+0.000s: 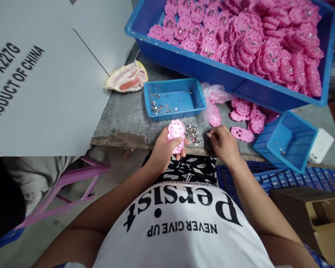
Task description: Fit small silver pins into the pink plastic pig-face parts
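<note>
My left hand (164,150) grips a pink plastic toy shell (176,134) at the near edge of the grey table (123,121), thumb across its front. Just right of it lies a small heap of tiny metal clips (193,134). My right hand (222,143) rests on the table beside that heap, fingers pinched together toward it; whether anything is between the fingertips is too small to see.
A small blue tray (174,98) with a few metal clips sits behind my hands. A large blue bin (212,72) full of pink shells stands at the back right. Loose pink shells (247,119), a tilted blue tray (287,141), a white cardboard sheet (44,74) and a fruit peel (128,77) surround them.
</note>
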### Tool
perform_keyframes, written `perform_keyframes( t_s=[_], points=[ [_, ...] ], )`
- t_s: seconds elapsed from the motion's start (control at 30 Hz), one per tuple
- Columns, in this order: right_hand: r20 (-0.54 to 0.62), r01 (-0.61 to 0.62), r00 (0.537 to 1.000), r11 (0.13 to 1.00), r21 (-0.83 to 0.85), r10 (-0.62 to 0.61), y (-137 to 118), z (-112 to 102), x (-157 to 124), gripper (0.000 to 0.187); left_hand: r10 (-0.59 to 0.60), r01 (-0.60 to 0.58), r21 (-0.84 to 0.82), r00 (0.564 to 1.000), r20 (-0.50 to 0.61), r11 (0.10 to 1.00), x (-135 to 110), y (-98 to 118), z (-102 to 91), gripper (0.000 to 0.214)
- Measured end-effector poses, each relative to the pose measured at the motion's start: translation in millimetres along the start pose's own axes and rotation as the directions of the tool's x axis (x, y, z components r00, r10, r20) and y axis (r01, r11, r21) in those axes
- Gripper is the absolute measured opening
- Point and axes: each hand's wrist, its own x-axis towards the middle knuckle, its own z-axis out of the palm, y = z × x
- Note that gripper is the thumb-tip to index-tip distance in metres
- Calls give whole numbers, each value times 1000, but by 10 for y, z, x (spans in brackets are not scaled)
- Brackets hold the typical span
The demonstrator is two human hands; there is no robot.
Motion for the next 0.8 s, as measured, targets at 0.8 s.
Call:
perform_keyframes(
  t_s=[0.8],
  points=[
    [347, -404, 915, 491, 771, 207, -729, -76, -98, 38, 144, -136, 169, 989, -41, 976, -45, -111, 109, 41]
  ],
)
